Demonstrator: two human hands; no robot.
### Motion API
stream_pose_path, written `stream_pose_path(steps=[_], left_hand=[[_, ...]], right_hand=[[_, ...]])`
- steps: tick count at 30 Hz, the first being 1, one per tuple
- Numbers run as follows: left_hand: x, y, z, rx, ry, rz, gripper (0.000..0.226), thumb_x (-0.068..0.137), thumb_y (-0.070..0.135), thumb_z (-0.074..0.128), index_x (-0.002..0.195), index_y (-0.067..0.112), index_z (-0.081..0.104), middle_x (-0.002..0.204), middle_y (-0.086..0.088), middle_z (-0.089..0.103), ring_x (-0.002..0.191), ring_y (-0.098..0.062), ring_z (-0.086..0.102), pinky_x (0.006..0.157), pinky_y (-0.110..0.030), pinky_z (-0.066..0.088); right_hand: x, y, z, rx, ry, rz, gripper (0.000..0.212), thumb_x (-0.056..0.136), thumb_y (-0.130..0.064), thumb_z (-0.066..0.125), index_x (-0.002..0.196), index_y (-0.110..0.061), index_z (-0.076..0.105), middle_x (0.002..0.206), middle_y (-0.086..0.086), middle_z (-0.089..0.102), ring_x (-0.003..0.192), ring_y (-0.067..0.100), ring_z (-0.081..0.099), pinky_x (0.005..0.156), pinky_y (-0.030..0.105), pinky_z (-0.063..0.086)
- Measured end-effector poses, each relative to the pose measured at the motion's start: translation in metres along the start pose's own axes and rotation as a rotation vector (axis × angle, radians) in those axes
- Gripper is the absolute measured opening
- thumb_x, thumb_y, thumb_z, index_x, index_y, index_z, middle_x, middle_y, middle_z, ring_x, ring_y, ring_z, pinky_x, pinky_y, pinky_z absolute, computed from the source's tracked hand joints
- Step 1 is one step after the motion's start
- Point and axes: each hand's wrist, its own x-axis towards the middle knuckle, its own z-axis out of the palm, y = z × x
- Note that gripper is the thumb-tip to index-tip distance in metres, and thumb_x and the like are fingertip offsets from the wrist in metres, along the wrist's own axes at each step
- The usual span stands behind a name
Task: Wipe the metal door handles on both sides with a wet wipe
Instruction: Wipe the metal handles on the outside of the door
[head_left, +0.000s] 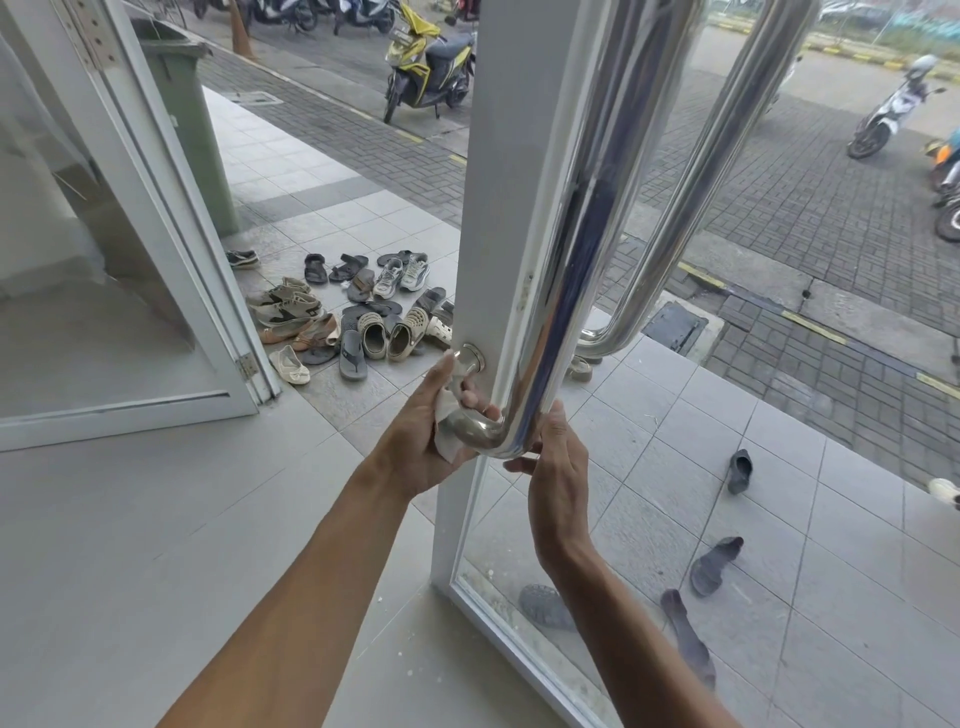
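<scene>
Door handle (561, 260) above grey floor tiles (156, 545).

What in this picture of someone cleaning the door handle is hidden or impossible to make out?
Head view only:
- Wet wipe: mostly covered by the left hand and the near handle; its wetness cannot be judged.
- Both handles' tops: cut off by the upper edge.
- Far handle: seen only through the glass; its mount is hidden by the near handle.
- Right hand: fingertips hidden behind the handle's bend.

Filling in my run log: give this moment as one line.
step: wiping lower bend | left hand: presses white wet wipe on near polished steel door handle | right hand: steadies bend | far handle: untouched
</scene>
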Motion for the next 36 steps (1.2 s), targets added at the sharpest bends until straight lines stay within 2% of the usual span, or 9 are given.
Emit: stream_pose_path(steps=[4,7,11,15,19,23,27,30,36], left_hand=[[-0.004,-0.02,-0.002,-0.077,0.024,0.041,0.059,0.098,0.066,0.033,0.089,0.012,0.056,0.082,-0.004,0.064,0.106,-0.03,0.06,0.103,-0.053,0.045],[-0.003,-0.028,-0.004,-0.05,0.081,0.046,0.072,0.098,0.069,0.022,0.111,0.007,0.056,0.129,-0.022,0.058,0.127,-0.037,0.051,0.117,-0.059,0.027],[-0.006,-0.037,-0.001,-0.043,0.105,0.095,0.076,0.101,0.062,0.017,0.144,0.006,0.045,0.136,-0.032,0.056,0.131,-0.042,0.053,0.116,-0.063,0.026],[-0.008,-0.044,0.0,-0.013,0.113,0.117,0.076,0.101,0.061,0.015,0.14,0.006,0.05,0.131,-0.023,0.063,0.128,-0.034,0.058,0.115,-0.063,0.027],[-0.007,-0.046,0.004,0.113,0.249,0.146,0.069,0.104,0.055,0.015,0.136,0.01,0.055,0.132,-0.014,0.065,0.131,-0.026,0.052,0.115,-0.058,0.024],[-0.008,-0.038,0.003,0.057,0.306,0.16,0.06,0.106,0.048,0.02,0.136,0.009,0.054,0.122,-0.017,0.065,0.112,-0.027,0.055,0.09,-0.042,0.04],[-0.01,-0.035,-0.002,-0.062,0.293,0.228,0.044,0.106,0.039,0.036,0.123,0.006,0.059,0.109,-0.013,0.066,0.105,-0.024,0.06,0.114,-0.046,0.038],[-0.014,-0.039,-0.001,-0.028,0.381,0.271,0.04,0.103,0.04,0.045,0.108,0.006,0.066,0.092,-0.008,0.075,0.092,-0.02,0.068,0.094,-0.04,0.052],[-0.012,-0.025,0.021,-0.287,0.134,0.13,0.075,0.101,0.061,0.025,0.147,0.004,0.041,0.136,-0.011,0.047,0.129,-0.026,0.046,0.102,-0.052,0.044]], right_hand=[[0.001,0.0,-0.001,0.011,-0.014,-0.004,0.063,0.106,-0.042,0.027,0.094,0.008,0.063,0.077,0.0,0.076,0.068,0.007,0.068,0.062,0.022,0.054],[0.003,-0.001,-0.003,0.038,-0.02,-0.005,0.059,0.109,-0.038,0.025,0.089,0.002,0.065,0.079,0.006,0.077,0.07,0.014,0.072,0.06,0.022,0.056],[0.0,-0.002,0.0,0.052,-0.02,-0.01,0.056,0.109,-0.039,0.025,0.084,-0.014,0.069,0.08,0.01,0.077,0.076,0.029,0.073,0.067,0.04,0.059],[-0.004,-0.005,0.003,0.049,0.0,-0.012,0.056,0.105,-0.046,0.028,0.078,-0.033,0.075,0.081,0.004,0.077,0.075,0.019,0.071,0.063,0.029,0.053],[-0.001,-0.003,-0.004,0.024,0.026,0.004,0.054,0.109,-0.041,0.028,0.083,-0.025,0.073,0.085,0.005,0.077,0.079,0.023,0.07,0.066,0.029,0.051],[-0.001,0.002,-0.009,0.015,0.048,0.009,0.054,0.109,-0.04,0.028,0.084,-0.021,0.072,0.083,0.002,0.076,0.073,0.012,0.066,0.064,0.028,0.05],[-0.004,0.004,-0.008,0.017,0.038,0.028,0.053,0.109,-0.04,0.028,0.086,-0.02,0.071,0.079,-0.002,0.074,0.07,0.005,0.064,0.061,0.024,0.052],[-0.006,0.003,-0.007,0.026,0.042,0.037,0.053,0.109,-0.04,0.028,0.085,-0.02,0.071,0.077,-0.004,0.073,0.07,0.004,0.063,0.063,0.027,0.052],[-0.009,0.002,-0.01,0.028,0.043,0.052,0.053,0.109,-0.039,0.029,0.086,-0.015,0.07,0.077,0.0,0.072,0.07,0.008,0.063,0.064,0.029,0.05]])
